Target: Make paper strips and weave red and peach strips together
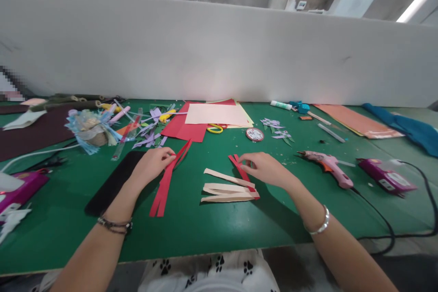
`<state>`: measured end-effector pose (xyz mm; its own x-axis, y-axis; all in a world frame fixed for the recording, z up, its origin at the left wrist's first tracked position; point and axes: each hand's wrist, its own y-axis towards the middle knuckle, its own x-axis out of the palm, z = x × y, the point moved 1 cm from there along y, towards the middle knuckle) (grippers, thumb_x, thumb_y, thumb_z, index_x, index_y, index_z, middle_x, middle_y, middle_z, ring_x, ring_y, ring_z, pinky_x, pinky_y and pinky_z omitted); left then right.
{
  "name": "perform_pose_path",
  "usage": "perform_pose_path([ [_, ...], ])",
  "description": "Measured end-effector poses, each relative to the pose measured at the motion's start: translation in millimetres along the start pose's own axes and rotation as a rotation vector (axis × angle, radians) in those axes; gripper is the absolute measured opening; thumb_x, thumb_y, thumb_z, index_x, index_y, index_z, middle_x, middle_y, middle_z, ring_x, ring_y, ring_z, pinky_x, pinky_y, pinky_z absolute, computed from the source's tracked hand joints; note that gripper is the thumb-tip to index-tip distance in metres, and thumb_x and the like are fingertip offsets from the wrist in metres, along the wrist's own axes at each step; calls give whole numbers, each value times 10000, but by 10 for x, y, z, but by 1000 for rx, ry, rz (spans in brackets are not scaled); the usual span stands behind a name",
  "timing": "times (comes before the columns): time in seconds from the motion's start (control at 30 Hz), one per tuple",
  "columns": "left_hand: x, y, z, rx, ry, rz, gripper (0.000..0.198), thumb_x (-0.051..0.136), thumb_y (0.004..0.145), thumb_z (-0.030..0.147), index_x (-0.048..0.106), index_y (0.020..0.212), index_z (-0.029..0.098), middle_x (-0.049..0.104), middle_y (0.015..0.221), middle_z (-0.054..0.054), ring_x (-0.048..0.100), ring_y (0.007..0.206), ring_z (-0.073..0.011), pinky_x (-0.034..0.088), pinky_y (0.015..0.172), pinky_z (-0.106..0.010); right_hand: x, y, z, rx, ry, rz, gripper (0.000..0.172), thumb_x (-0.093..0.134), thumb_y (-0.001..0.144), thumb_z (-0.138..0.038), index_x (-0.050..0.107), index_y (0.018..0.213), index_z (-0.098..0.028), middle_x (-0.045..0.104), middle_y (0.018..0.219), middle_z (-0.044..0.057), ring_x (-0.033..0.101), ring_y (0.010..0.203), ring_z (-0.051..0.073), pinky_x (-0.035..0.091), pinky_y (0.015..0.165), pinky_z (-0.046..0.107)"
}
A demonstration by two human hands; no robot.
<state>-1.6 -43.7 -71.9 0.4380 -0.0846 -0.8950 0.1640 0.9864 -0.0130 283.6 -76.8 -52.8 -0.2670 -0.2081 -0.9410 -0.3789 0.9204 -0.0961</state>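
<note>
Folded red paper strips (164,188) lie slanted on the green table, their upper part pinched in my left hand (159,160). A loop of red paper sticks up past those fingers. My right hand (262,169) is bent over a second, smaller set of red strips (243,169), with its fingertips at their upper end; whether it grips them is unclear. Folded cream strips (227,188) lie between the hands, their right ends meeting red paper. Under my left wrist is a black phone-like slab (114,182).
Beyond the hands are stacked paper sheets (215,114), yellow-handled scissors (215,128) and a round white dial (255,134). A pink glue gun (330,168) with a cord lies right, beside a purple device (386,175). Purple scraps and a blue bundle (92,127) sit left.
</note>
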Motion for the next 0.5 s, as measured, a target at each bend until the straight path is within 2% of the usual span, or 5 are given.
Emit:
perform_pose_path([
  [0.13, -3, 11, -13, 23, 1, -1, 294, 381, 724, 408, 598, 744, 212, 676, 757, -28, 599, 708, -198, 376, 589, -227, 57, 92, 30, 3, 26, 51, 252, 390, 815, -299, 607, 892, -195, 603, 682, 19, 483, 578, 121, 293, 513, 216],
  [0.27, -55, 4, -56, 45, 32, 49, 286, 409, 716, 400, 635, 684, 229, 677, 879, -30, 583, 839, -220, 384, 648, -235, 113, 126, 65, -8, 41, 81, 252, 387, 813, -274, 614, 874, -183, 600, 686, 27, 479, 581, 119, 294, 520, 216],
  [0.5, -230, -6, 72, 127, -177, 47, 298, 426, 683, 454, 582, 650, 202, 643, 708, -10, 558, 692, -184, 394, 640, -226, 124, 104, 143, 20, 80, 76, 253, 388, 807, -303, 602, 859, -179, 585, 657, 19, 489, 578, 124, 308, 524, 218],
])
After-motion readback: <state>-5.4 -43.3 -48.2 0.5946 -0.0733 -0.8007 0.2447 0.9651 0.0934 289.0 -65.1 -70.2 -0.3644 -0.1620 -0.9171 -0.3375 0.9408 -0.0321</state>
